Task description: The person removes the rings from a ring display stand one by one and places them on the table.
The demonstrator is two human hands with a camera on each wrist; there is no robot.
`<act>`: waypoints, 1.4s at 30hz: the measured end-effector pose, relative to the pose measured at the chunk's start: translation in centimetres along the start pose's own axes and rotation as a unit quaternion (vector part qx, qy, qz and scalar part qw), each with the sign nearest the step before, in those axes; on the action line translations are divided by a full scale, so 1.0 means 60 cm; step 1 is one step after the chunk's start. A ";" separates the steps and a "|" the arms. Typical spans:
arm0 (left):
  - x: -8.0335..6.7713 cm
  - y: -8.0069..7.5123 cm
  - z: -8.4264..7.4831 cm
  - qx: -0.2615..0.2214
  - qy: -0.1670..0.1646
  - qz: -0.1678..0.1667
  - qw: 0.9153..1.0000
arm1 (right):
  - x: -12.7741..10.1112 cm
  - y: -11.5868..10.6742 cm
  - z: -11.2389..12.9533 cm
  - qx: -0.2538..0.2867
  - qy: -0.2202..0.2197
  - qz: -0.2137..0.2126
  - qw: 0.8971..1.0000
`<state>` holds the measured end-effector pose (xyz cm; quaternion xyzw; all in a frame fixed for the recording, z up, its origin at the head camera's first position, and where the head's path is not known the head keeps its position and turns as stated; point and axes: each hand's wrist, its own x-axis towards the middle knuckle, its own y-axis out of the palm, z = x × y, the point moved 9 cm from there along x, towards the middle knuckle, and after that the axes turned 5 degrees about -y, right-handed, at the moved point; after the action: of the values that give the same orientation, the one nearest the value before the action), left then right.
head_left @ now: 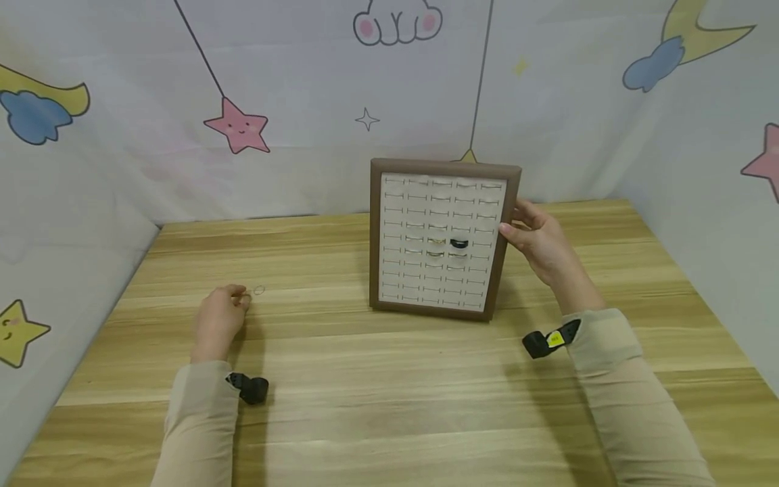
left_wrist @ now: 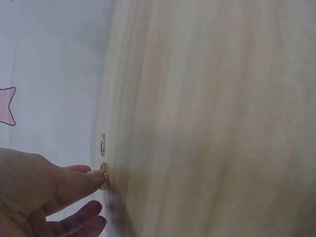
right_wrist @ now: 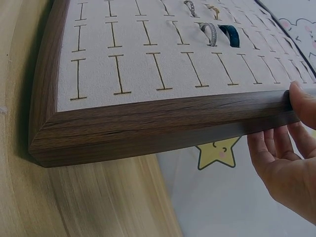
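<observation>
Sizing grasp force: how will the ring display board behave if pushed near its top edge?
The ring display board looks rigid: thick wooden frame, no flex visible. It stands tilted on the wooden table with the right hand on its side edge, so a push up high would probably tip it backward. The rings in its slots might shake loose.

The head view looks forward and down from above the near edge of the table (head_left: pixel 389 406), taking in both forearms. The left wrist view sits low and close beside the left hand (left_wrist: pixel 44 192), at nine o'clock. The right wrist view skims the ring board (right_wrist: pixel 148 123), at two o'clock, also seen in the head view.
</observation>
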<state>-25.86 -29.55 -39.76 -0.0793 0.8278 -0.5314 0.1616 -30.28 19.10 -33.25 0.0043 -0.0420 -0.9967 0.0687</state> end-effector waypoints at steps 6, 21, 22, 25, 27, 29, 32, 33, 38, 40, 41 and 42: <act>-0.004 -0.009 -0.021 -0.014 0.009 0.001 1.000 | -0.001 0.001 0.001 -0.005 0.001 0.000 1.000; -0.048 -0.053 -0.197 -0.172 0.122 -0.096 0.973 | -0.002 0.001 0.002 -0.006 0.005 -0.002 1.000; -0.052 -0.053 -0.210 -0.182 0.132 -0.100 0.969 | -0.003 0.001 0.002 -0.007 0.006 -0.001 1.000; -0.066 -0.053 -0.249 -0.214 0.161 -0.107 0.958 | -0.003 0.002 0.002 -0.009 0.006 0.000 1.000; -0.078 -0.053 -0.276 -0.226 0.182 -0.113 0.950 | -0.003 0.002 0.002 -0.013 0.006 0.001 1.000; -0.092 -0.051 -0.304 -0.235 0.206 -0.119 0.942 | -0.003 0.001 0.002 -0.013 0.005 0.000 1.000; -0.112 -0.040 -0.345 -0.236 0.242 -0.119 0.934 | -0.003 0.001 0.002 -0.008 0.002 0.000 1.000; -0.119 -0.035 -0.358 -0.231 0.253 -0.118 0.932 | -0.003 0.001 0.002 -0.006 0.001 0.000 1.000; -0.147 -0.001 -0.411 -0.199 0.296 -0.104 0.929 | -0.002 0.002 0.002 0.003 -0.002 0.000 1.000; -0.153 0.013 -0.427 -0.189 0.305 -0.095 0.929 | -0.002 0.002 0.002 0.004 -0.002 0.000 1.000; -0.155 0.021 -0.434 -0.186 0.307 -0.088 0.929 | -0.002 0.002 0.002 0.004 -0.002 0.000 1.000; -0.157 0.029 -0.440 -0.185 0.309 -0.080 0.929 | -0.002 0.002 0.002 0.004 -0.003 0.000 1.000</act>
<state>-26.29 -3.42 -29.49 -0.0053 0.9115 -0.3778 -0.1628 -30.15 18.98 -33.12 0.0017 -0.0463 -0.9966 0.0687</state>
